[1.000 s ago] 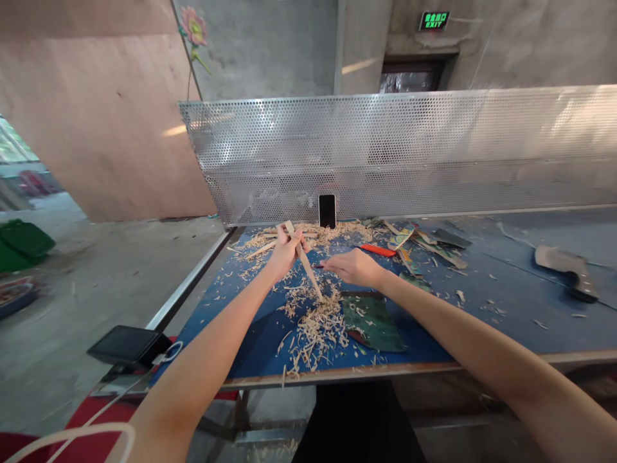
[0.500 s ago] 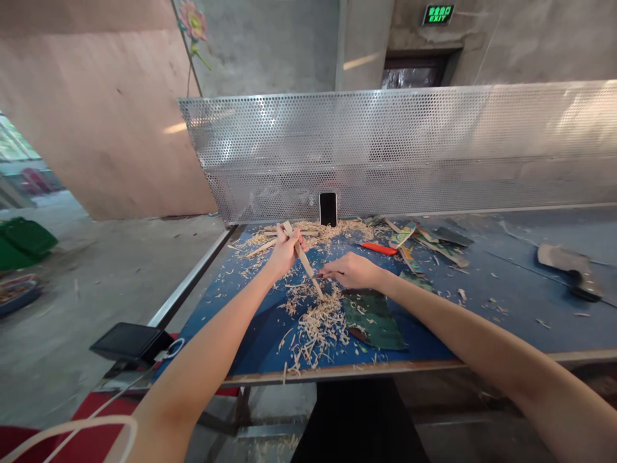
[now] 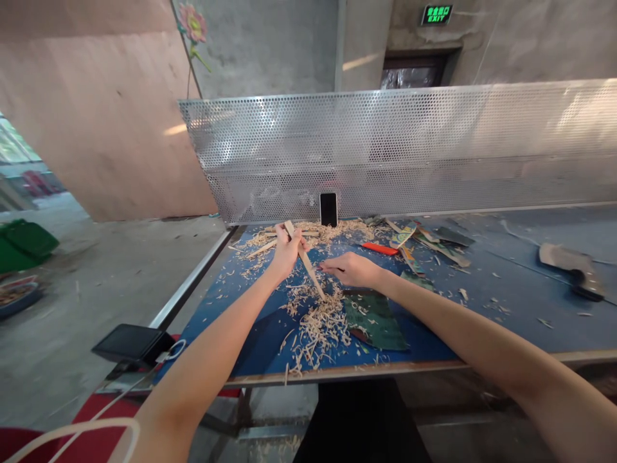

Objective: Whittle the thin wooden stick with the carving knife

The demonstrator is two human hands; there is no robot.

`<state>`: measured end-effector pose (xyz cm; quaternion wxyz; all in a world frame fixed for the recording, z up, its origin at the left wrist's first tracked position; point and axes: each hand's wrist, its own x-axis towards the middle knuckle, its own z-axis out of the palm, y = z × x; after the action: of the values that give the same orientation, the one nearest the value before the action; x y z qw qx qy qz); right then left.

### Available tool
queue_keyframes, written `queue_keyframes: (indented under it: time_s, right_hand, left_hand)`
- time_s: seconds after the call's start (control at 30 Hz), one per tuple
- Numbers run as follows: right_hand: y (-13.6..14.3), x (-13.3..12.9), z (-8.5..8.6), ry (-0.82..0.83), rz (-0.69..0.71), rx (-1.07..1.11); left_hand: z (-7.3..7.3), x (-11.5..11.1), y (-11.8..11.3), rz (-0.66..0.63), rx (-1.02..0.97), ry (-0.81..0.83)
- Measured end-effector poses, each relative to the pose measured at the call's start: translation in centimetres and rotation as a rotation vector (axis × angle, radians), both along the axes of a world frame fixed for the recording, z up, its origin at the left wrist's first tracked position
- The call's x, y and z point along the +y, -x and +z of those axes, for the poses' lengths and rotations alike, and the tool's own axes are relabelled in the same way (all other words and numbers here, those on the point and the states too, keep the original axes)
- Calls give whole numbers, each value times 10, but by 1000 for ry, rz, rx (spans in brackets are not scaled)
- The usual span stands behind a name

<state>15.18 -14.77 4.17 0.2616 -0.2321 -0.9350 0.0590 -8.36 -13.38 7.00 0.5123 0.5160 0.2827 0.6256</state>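
Note:
My left hand (image 3: 288, 249) is closed around a pale wooden stick (image 3: 310, 270), which slants down to the right with its lower end at the shavings. Just right of the stick, my right hand (image 3: 354, 269) is closed on a small dark knife (image 3: 322, 267), mostly hidden by the fingers. The knife's tip is close to the stick's edge; I cannot tell whether it touches. Curled wood shavings (image 3: 321, 328) lie heaped under the stick's lower end. A dark green sheet (image 3: 376, 321) lies beneath my right forearm.
A phone (image 3: 328, 209) leans upright against the perforated metal screen (image 3: 308, 148). An orange-red cutter (image 3: 379, 248) lies near scrap strips (image 3: 409, 241) on the blue table (image 3: 482, 289). A brown object (image 3: 563, 260) sits at right, a black device (image 3: 132, 345) at the left corner.
My right hand and the knife have shifted slightly up along the stick. My left hand and the stick stay nearly still.

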Motion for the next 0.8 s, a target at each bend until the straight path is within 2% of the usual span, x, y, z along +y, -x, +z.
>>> queue_keyframes:
  time_s: [0.2, 0.37, 0.47, 0.6, 0.8]
  right_hand:
    - [-2, -9, -3, -41, 25, -84]
    - [2, -5, -9, -129, -115, 5]
    - [7, -3, -7, -96, -143, -5]
    - [7, -7, 0, 19, -105, -69]
    - [-4, -16, 11, 95, 55, -251]
  left_hand:
    - [-7, 8, 2, 86, 32, 42]
    - [-8, 10, 0, 133, 97, 17]
    - [-7, 9, -1, 157, 119, 14]
    - [-6, 8, -1, 175, 142, 8]
    - [-6, 6, 1, 166, 141, 9]
